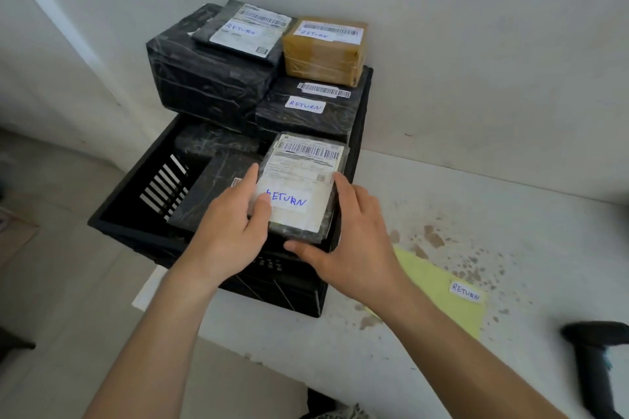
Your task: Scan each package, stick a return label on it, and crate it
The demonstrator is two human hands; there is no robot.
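A flat dark package point(301, 187) with a barcode sheet and a white RETURN label on top sits over the right front part of the black crate point(112, 214). My left hand point(231, 231) grips its left edge, thumb across the label. My right hand point(350, 241) holds its right edge and front corner. Inside the crate are several wrapped packages: a big black one point(204, 82), a flat dark one point(243, 32) on top of it, a brown one point(323, 51) and a black one point(306, 112), three of them showing RETURN labels.
The crate stands on the left end of a stained white table point(493, 231), against a white wall. A yellow sheet point(442, 292) carrying one RETURN label point(465, 292) lies to the right. A black handheld scanner point(595, 360) lies at the table's right front.
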